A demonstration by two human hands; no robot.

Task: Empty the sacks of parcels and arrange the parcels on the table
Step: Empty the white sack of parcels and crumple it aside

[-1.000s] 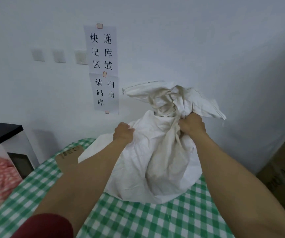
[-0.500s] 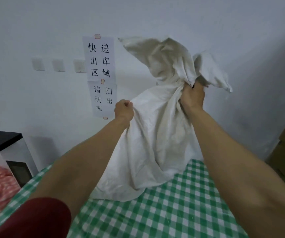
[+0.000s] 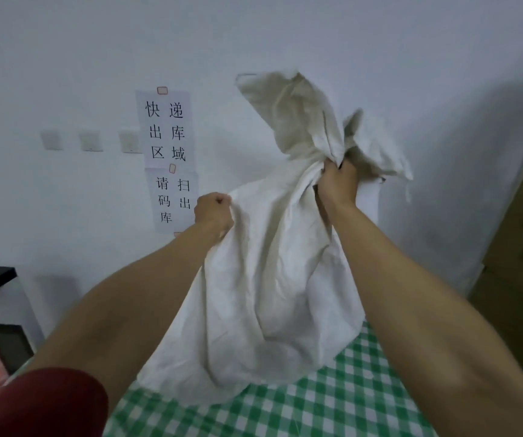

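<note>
Right hand (image 3: 337, 184): fist clenched round the bunched neck of the sack (image 3: 269, 294); loose cloth flares above it.
Left hand (image 3: 214, 212): fingers curled, pinching a fold at the sack's left shoulder, lower than the right.
Change: a second ago the sack sat squat; both hands have risen and it hangs stretched, its lower end on the bench (image 3: 348, 402).
Meaning: probably a hoist to upend it; no parcels show.
Room: wall and paper sign (image 3: 167, 152) close behind, cardboard boxes (image 3: 521, 247) right; bare bench nearer the person.
</note>
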